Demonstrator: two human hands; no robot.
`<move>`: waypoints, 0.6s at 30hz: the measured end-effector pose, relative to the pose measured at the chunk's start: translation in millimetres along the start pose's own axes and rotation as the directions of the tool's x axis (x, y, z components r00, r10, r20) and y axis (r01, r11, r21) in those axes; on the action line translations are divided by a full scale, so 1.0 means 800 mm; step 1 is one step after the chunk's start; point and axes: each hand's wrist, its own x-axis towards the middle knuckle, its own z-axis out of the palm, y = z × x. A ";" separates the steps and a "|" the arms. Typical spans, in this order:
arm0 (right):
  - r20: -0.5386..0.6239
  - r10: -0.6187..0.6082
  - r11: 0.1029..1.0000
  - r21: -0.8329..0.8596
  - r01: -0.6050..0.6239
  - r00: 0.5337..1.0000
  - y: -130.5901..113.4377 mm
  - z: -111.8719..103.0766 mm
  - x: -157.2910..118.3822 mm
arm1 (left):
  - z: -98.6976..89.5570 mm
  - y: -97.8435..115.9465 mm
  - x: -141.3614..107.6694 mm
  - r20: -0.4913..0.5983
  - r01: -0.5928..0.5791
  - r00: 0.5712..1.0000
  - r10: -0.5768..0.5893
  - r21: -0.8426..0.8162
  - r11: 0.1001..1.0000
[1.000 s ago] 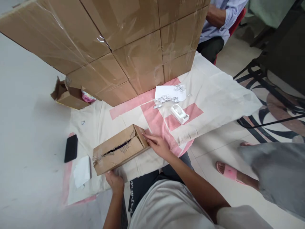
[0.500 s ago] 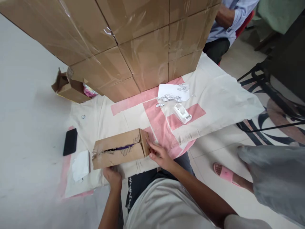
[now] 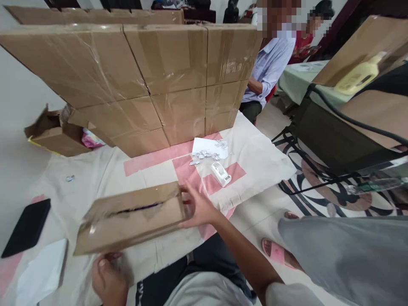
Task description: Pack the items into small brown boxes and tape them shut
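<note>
Cardboard box (image 3: 124,227) with a ragged slit along its upper face lies over the near part of the white-and-pink tablecloth (image 3: 255,144), slanting so its right end is farther from the person. Whether its underside rests fully on the cloth cannot be told. The right hand (image 3: 199,207) holds that right end, fingers at the far corner and thumb along the near lower edge. The left hand (image 3: 110,276) is half curled and blurred just below the box's near left part; I cannot tell whether it touches the cardboard.

Beyond the box, a white tape dispenser (image 3: 221,175) sits near a white paper sheet (image 3: 200,143), with crumpled silvery scraps (image 3: 204,154) on and beside it. A wall of taped cartons (image 3: 178,110) stands along the far side. To the left lie a flat black phone (image 3: 27,227) and a flat white item (image 3: 43,272), the latter too unclear to name. An open carton (image 3: 62,140) stands farther back.
</note>
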 end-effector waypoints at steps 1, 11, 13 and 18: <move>-0.108 -0.030 0.999 -0.019 0.028 0.994 -0.003 -0.014 -0.010 | 0.002 0.003 -0.002 -0.015 0.005 1.000 -0.005 -0.024 1.000; -0.911 -0.377 0.901 -0.403 -0.161 0.168 -0.009 -0.281 -0.056 | 0.003 -0.017 -0.003 -0.005 0.137 0.991 -0.137 0.069 0.988; -0.927 -0.364 0.868 -0.372 -0.330 0.087 0.000 -0.331 -0.033 | 0.002 -0.018 -0.004 -0.003 0.122 0.993 -0.122 0.073 0.990; -0.942 -0.297 0.740 -0.332 -0.585 0.159 0.012 -0.408 0.037 | 0.006 -0.028 -0.007 -0.002 0.087 0.996 -0.087 0.070 0.994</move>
